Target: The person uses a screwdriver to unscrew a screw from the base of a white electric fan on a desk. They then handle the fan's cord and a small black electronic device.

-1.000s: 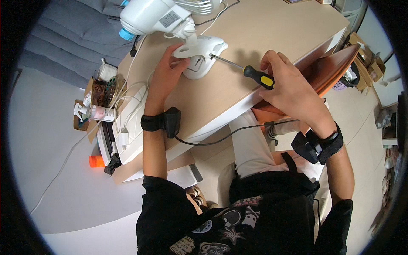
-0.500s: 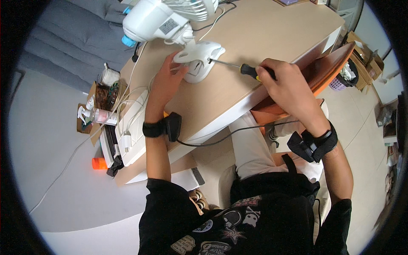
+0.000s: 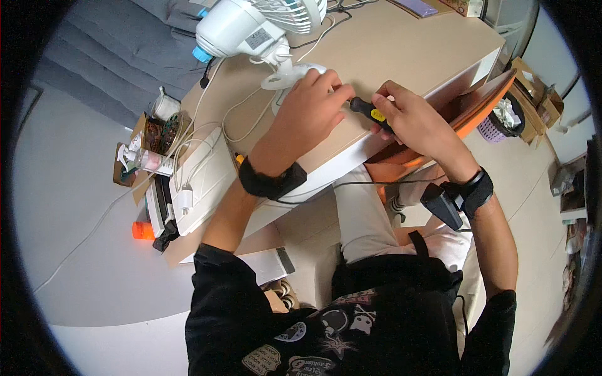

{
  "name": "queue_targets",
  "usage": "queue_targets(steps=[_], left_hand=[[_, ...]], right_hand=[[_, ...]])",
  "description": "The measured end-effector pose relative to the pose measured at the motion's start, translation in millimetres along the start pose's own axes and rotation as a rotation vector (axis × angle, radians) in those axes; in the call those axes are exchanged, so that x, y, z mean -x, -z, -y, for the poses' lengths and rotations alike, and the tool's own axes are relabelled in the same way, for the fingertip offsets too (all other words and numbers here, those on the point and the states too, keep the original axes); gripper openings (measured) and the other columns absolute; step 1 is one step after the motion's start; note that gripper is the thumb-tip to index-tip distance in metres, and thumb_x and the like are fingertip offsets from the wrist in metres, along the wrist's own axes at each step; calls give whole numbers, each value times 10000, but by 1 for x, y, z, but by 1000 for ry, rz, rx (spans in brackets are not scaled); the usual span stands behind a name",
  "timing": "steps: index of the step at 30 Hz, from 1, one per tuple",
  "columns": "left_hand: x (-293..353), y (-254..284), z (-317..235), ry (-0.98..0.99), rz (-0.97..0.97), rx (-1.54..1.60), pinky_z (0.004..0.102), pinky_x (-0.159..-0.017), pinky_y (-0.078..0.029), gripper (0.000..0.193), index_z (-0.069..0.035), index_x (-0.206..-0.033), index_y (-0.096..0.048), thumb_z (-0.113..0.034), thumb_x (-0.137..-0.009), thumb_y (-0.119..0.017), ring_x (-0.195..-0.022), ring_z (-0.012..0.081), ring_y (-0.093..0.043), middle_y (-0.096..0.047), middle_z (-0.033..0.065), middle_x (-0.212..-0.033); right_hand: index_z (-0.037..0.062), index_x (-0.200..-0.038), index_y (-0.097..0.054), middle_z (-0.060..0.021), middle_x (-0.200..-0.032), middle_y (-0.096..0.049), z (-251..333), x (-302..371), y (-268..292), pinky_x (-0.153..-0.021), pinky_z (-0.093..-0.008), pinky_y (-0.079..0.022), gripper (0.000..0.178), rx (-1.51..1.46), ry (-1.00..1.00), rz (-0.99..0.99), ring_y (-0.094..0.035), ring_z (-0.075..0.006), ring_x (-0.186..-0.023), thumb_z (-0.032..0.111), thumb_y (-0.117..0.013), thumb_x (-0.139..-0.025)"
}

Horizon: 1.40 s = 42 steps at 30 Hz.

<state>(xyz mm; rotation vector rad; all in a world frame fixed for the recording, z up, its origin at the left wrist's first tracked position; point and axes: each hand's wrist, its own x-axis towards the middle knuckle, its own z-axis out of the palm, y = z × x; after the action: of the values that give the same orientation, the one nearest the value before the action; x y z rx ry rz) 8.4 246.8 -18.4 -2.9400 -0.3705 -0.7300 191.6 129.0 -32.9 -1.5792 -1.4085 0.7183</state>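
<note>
In the head view, your right hand (image 3: 414, 119) grasps the handle of a black-and-yellow screwdriver (image 3: 370, 113) above the desk (image 3: 401, 50), near its front edge. Your left hand (image 3: 307, 116) reaches across the lower part of a white electric fan (image 3: 241, 28), its fingertips beside the front end of the screwdriver; you hide the shaft there, so I cannot tell whether that grip holds anything. The fan is on the far left part of the desk, its base (image 3: 291, 76) partly covered by your left hand. A white cable (image 3: 224, 125) loops just left of your left hand.
</note>
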Motion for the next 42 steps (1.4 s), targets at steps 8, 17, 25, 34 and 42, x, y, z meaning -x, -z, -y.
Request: queue_targets(steps=[8,17,25,34,42], left_hand=[[-6,-1,3,-69,84,-60,368,-807,-475,82,-82,-875,-651,-115,-820,-599,-916,228,-552,-562,22,-895],[-2,-12,-19,-116,39,-91,385,-831,-459,366,-75,-1065,-597,-175,-752,-759,-972,264,-539,-558,83,-1005],[6,-15,-27,-72,29,-245,316,-788,-533,235,-66,-1007,-602,-106,-780,-647,-948,228,-573,-568,58,-940],[7,-14,-32,-40,-36,-192,352,-824,-540,316,-57,-1073,-568,-84,-765,-631,-970,248,-584,-568,80,-945],[1,-15,-31,59,-2,-238,291,-742,-541,291,-23,-1026,-535,-58,-750,-620,-914,234,-579,-566,82,-932]], right_hand=[[-57,-1086,-474,-285,-1032,-568,16,33,8,-807,-433,-508,424,283,144,-43,-613,-427,-940,86,-737,-787],[7,-1129,-492,-259,-910,-647,9,40,9,-733,-459,-497,384,381,187,-112,-629,-446,-789,59,-719,-824],[-13,-1132,-475,-284,-899,-644,21,46,12,-763,-509,-491,367,364,96,32,-623,-483,-862,62,-686,-841],[2,-1099,-485,-266,-971,-625,12,43,8,-746,-499,-494,365,321,80,-34,-618,-470,-870,38,-718,-820],[-14,-1124,-504,-262,-937,-622,16,48,8,-719,-491,-494,377,385,279,-160,-613,-469,-839,54,-721,-823]])
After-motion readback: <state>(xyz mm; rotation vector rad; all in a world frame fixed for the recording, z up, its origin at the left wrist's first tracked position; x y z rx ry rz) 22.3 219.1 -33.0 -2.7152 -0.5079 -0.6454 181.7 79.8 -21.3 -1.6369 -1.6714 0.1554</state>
